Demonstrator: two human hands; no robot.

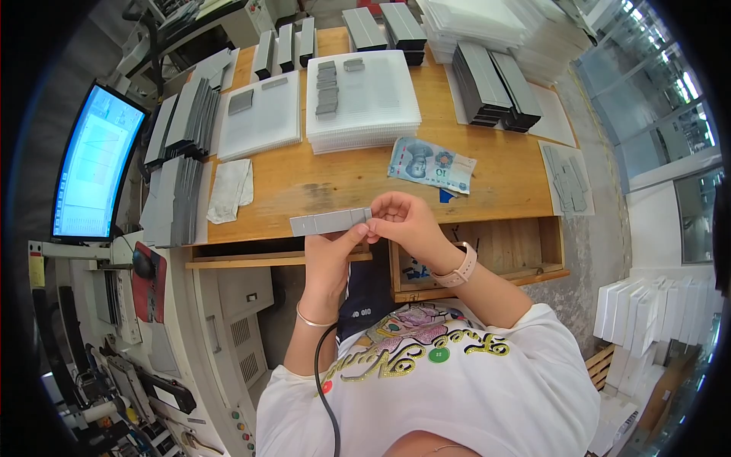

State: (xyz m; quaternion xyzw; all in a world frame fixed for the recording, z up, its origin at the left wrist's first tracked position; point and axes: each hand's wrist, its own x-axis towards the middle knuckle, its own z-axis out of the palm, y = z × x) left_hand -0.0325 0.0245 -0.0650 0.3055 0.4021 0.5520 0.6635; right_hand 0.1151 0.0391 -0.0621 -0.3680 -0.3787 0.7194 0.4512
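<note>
A thin grey scored strip (326,222) is held level just above the front edge of the wooden table. My left hand (329,255) grips it from below near its right half, thumb against the face. With fingers pinched, my right hand (401,222) holds the strip's right end. Behind my right hand lies a blue-green banknote (431,165) on the tabletop, with a small blue piece (445,196) at its lower edge.
White sheet stacks (364,91) carry small grey pieces. Grey strip bundles (194,114) stand at the left; more grey stacks (481,84) are at the back. An open drawer (525,247) juts out front right. A white cloth (231,190) and a monitor (95,164) are left.
</note>
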